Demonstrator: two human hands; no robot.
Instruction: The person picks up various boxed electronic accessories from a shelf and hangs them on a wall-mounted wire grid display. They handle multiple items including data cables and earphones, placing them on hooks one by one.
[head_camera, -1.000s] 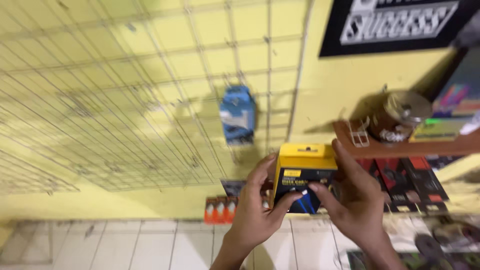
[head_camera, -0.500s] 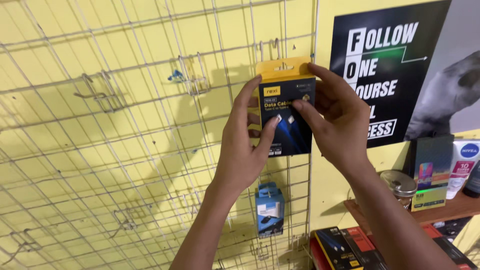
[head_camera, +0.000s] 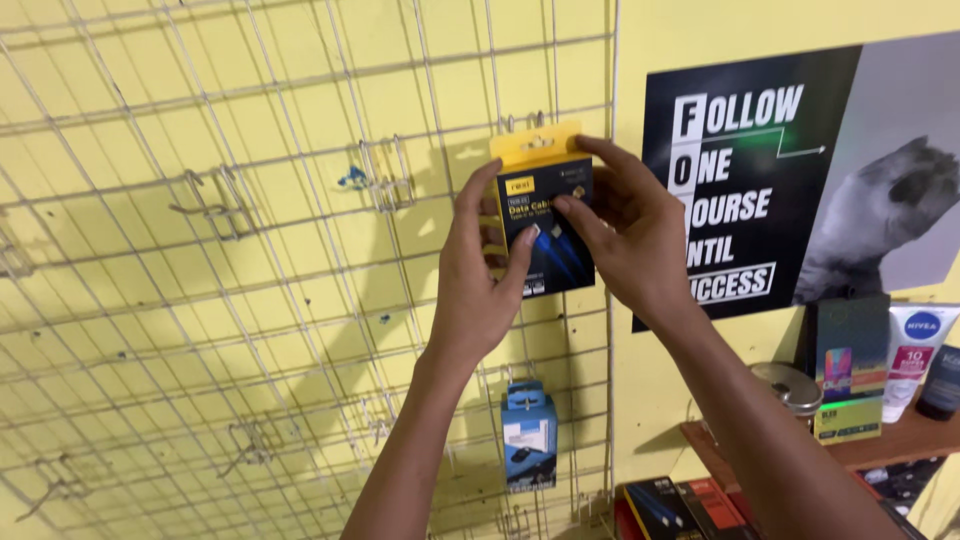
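Both hands hold a small yellow-and-black cable box (head_camera: 545, 205) up against a white wire grid panel (head_camera: 250, 300) on a yellow wall. My left hand (head_camera: 480, 270) grips the box's left side, thumb across its front. My right hand (head_camera: 625, 230) holds the right side and top edge. The box's yellow hang tab sits at a metal hook (head_camera: 525, 122) near the grid's upper right. Whether the tab is on the hook is not visible.
Several bare hooks (head_camera: 215, 200) stick out of the grid. A small blue box (head_camera: 528, 435) hangs lower down. A black poster (head_camera: 790, 180) is on the wall at right, above a wooden shelf (head_camera: 880, 445) with tubes and packages. More boxes (head_camera: 680, 505) lie below.
Both hands carried the box up from near the low shelf to the grid's upper right, then shifted it slightly left to the hook. The camera view rose with them.
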